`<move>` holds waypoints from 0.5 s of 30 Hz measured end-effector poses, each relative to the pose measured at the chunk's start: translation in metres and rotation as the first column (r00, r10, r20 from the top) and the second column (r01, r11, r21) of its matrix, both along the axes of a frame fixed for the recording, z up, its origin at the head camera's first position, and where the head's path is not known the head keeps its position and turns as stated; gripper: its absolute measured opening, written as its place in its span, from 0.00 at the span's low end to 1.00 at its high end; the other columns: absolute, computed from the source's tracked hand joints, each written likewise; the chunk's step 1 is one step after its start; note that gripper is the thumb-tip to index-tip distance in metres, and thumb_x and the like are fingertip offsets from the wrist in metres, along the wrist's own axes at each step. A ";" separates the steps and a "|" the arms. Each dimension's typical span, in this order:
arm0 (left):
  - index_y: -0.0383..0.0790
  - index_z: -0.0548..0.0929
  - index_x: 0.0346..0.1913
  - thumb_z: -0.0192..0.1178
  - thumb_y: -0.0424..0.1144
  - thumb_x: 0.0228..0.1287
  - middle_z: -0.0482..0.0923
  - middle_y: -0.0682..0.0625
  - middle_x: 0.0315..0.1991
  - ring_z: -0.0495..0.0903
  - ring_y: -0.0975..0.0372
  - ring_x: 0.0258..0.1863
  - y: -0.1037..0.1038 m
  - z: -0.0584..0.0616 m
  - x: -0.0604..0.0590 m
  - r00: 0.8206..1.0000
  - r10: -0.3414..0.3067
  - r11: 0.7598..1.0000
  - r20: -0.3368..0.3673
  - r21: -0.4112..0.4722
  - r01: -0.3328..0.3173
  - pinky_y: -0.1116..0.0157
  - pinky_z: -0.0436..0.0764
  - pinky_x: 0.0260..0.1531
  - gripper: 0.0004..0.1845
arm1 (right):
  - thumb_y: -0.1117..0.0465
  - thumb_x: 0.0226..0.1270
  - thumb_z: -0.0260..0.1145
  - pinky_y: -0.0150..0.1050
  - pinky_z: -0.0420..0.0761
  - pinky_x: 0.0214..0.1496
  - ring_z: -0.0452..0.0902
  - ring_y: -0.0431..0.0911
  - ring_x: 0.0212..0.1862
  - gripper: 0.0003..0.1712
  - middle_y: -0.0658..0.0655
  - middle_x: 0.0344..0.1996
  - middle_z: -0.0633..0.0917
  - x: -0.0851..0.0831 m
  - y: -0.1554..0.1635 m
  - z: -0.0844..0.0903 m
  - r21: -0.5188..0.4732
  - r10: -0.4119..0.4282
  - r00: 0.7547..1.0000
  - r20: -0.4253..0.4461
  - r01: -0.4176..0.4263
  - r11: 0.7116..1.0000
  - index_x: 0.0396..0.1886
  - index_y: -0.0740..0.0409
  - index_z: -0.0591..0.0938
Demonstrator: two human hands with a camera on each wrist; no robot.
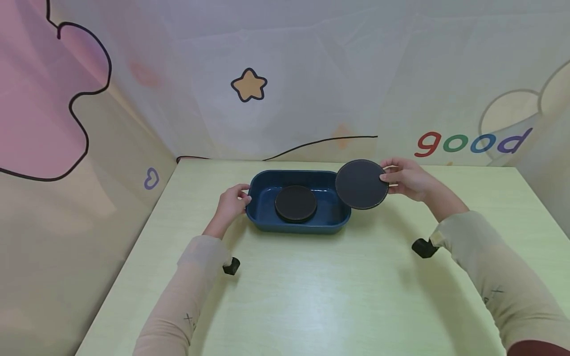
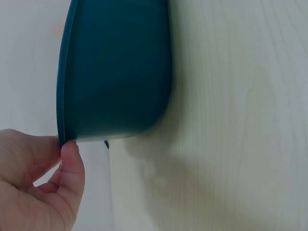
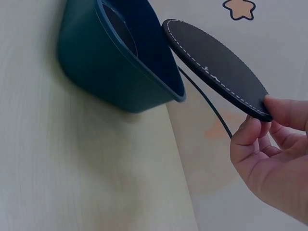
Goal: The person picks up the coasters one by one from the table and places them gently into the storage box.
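Observation:
A dark blue rectangular basin [image 1: 267,228] with rounded corners stands on the table. Inside it lies a round black coaster [image 1: 296,203]. My left hand [image 1: 231,203] pinches the basin's left rim between thumb and fingers, seen close up in the left wrist view. A second round black coaster [image 1: 361,184], with white stitching along its edge in the right wrist view, is held by my right hand [image 1: 406,179] at its right side. This coaster is tilted and overlaps the basin's right end in the head view.
The pale wooden table [image 1: 285,287] stretches in front of the basin. Behind it rises a printed cloth backdrop [image 1: 311,89] with a star and the word "good". Small black devices [image 1: 424,248] hang under both sleeves.

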State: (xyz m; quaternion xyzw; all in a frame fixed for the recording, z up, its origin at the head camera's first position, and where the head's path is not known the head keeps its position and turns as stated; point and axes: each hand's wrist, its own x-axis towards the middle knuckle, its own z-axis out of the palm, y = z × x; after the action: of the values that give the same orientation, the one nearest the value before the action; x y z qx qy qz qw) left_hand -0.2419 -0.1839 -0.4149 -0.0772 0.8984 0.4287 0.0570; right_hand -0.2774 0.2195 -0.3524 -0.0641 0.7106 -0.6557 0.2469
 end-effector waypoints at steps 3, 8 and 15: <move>0.40 0.69 0.58 0.52 0.32 0.62 0.73 0.41 0.41 0.75 0.58 0.31 0.000 0.000 0.000 1.000 0.002 1.000 0.000 0.002 -0.002 0.67 0.82 0.32 0.20 | 0.68 0.62 0.55 0.30 0.77 0.31 0.74 0.39 0.25 0.09 0.48 0.25 0.75 -0.001 -0.009 -0.001 0.006 0.007 1.000 0.002 -0.007 1.000 0.39 0.55 0.67; 0.40 0.69 0.58 0.51 0.31 0.62 0.73 0.40 0.41 0.75 0.58 0.32 0.000 0.000 0.001 1.000 0.001 1.000 -0.004 0.002 -0.001 0.67 0.82 0.31 0.20 | 0.68 0.62 0.55 0.30 0.77 0.31 0.74 0.39 0.26 0.10 0.48 0.26 0.75 -0.003 -0.026 -0.006 0.005 0.008 1.000 0.003 -0.008 1.000 0.40 0.55 0.66; 0.41 0.69 0.58 0.52 0.32 0.62 0.73 0.41 0.41 0.74 0.57 0.33 0.000 0.000 0.000 1.000 0.008 1.000 0.012 0.002 -0.008 0.67 0.82 0.33 0.20 | 0.70 0.62 0.54 0.30 0.76 0.28 0.74 0.38 0.24 0.09 0.48 0.24 0.75 -0.004 -0.049 -0.010 -0.035 0.013 1.000 0.011 -0.013 0.999 0.39 0.55 0.67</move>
State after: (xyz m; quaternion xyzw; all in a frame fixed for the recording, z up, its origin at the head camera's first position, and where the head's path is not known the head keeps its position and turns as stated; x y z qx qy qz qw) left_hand -0.2421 -0.1838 -0.4154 -0.0832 0.8972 0.4295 0.0608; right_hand -0.2811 0.1706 -0.3626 -0.0692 0.6972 -0.6667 0.2541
